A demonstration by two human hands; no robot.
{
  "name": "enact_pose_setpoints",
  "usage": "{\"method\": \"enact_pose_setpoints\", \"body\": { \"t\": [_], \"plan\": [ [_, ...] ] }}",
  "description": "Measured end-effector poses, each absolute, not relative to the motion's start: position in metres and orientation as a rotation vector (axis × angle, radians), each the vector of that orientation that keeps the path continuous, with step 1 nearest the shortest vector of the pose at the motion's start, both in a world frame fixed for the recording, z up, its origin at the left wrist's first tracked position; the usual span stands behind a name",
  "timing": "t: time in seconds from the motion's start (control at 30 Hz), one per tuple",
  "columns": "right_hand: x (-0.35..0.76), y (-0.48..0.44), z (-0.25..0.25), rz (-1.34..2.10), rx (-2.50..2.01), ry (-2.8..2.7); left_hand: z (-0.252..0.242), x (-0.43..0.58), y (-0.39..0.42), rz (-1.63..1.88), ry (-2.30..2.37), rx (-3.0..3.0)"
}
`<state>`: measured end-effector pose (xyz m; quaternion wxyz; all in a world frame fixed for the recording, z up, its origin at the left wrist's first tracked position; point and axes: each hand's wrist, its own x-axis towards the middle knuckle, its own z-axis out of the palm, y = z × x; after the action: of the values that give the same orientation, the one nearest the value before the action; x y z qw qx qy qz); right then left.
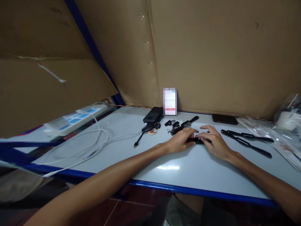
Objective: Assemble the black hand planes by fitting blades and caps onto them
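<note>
My left hand (180,140) is closed on the left part of a black elongated piece (198,141) lying low over the white tabletop (169,160). At the piece's right end, my right hand (215,142) has its fingers bent onto it, thumb and fingertips pressed close. The hands partly cover the piece, so its full shape is hidden. Just behind my left hand lies another black handle-like part (193,119) among small black and metal pieces (176,124). Two black slotted handles (249,145) rest to the right of my right hand.
A lit phone (170,102) leans at the back, near a black power bank (152,115). White cables (103,142) and a power strip (82,118) lie left. A dark phone (224,119) and plastic-wrapped items (288,125) are right. Blue rail (188,190) edges the front.
</note>
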<state>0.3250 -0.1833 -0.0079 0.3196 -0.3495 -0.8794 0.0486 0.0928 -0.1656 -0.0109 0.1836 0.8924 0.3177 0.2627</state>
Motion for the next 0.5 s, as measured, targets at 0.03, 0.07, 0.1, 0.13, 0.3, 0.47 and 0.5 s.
{"method": "enact_pose_setpoints", "body": {
  "t": [0.03, 0.07, 0.1, 0.13, 0.3, 0.47, 0.5],
  "plan": [
    [0.3246, -0.1834, -0.0079, 0.154, -0.897, -2.328, -0.0104, 0.0930, -0.1659, 0.739, 0.902, 2.517],
    [0.3244, -0.1836, -0.0081, 0.173, -0.891, -2.336, -0.0099, 0.0932, -0.1664, 0.737, 0.906, 2.518],
    [0.3245, -0.1836, -0.0085, 0.183, -0.903, -2.332, -0.0092, 0.0933, -0.1668, 0.732, 0.907, 2.522],
    [0.3248, -0.1833, -0.0092, 0.182, -0.931, -2.315, -0.0085, 0.0933, -0.1673, 0.725, 0.904, 2.529],
    [0.3291, -0.1791, -0.0127, 0.080, -1.054, -2.209, -0.0051, 0.0939, -0.1692, 0.699, 0.866, 2.561],
    [0.3267, -0.1792, -0.0124, 0.094, -1.017, -2.258, -0.0047, 0.0949, -0.1694, 0.737, 0.901, 2.507],
    [0.3255, -0.1793, -0.0125, 0.095, -1.038, -2.244, -0.0052, 0.0949, -0.1690, 0.739, 0.914, 2.488]
  ]
}}
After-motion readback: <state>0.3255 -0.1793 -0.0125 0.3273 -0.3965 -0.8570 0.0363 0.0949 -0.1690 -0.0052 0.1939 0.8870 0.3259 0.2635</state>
